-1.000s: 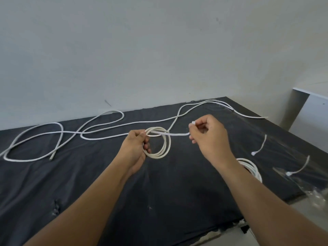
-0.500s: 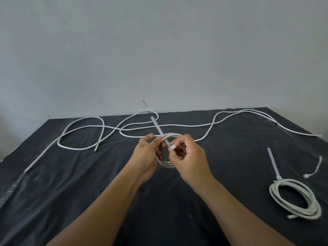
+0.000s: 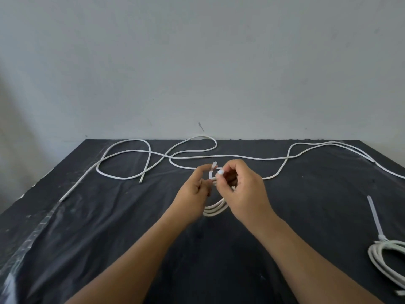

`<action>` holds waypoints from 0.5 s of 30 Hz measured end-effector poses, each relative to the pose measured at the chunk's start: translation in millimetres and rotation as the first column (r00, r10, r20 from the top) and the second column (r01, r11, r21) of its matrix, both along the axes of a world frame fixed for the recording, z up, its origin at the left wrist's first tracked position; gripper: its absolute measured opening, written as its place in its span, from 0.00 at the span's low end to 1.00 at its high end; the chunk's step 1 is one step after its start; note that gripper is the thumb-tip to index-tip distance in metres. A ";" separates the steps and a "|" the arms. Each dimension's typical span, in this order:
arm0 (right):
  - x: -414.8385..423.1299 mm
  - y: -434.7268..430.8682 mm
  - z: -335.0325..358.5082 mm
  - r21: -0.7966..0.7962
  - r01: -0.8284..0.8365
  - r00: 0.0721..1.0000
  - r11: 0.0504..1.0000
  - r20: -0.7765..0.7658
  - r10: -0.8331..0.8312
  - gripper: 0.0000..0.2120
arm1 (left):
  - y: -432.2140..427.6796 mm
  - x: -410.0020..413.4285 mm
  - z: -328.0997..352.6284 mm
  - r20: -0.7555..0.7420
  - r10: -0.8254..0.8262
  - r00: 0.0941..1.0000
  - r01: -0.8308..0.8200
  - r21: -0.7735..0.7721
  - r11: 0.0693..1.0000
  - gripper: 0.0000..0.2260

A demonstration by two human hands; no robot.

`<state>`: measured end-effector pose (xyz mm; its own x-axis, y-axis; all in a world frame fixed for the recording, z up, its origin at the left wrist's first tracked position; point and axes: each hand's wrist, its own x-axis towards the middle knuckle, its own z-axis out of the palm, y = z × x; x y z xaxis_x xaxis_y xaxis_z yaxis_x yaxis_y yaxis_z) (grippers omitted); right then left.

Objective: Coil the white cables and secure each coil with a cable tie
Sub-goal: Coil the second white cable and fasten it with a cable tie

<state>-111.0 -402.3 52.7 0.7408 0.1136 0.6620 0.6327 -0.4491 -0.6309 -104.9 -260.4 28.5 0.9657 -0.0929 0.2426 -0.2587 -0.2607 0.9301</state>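
Both forearms reach in over the table point(image 3: 109, 227). The left hand point(image 3: 192, 191) pinches the cable tie point(image 3: 212, 172) strap and the right hand point(image 3: 243, 194) pinches its head. The coil point(image 3: 215, 210) sits between them mid-table, its top hidden behind fingers.

I log a table point(image 3: 109, 249) draped in dark cloth. A loose white cable point(image 3: 230, 158) snakes along its far side. At the right edge lies a tied coil point(image 3: 381, 257), its cable tie point(image 3: 374, 216) pointing away from me.

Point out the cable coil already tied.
The coil at far right: its cable tie is cinched, tail up. The other coil sits between left hand and right hand, tie ends apart.
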 end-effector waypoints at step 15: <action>-1.4 13.7 4.1 0.132 0.096 0.995 0.987 0.014 -0.099 0.06 | -0.2 -8.7 6.3 0.152 0.120 0.981 -0.137 0.106 0.985 0.15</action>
<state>-112.4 -388.6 56.8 0.7303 -0.0473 0.6815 0.6033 -0.4234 -0.6759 -113.6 -260.6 34.8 0.9270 -0.0057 0.3751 -0.3452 -0.4041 0.8471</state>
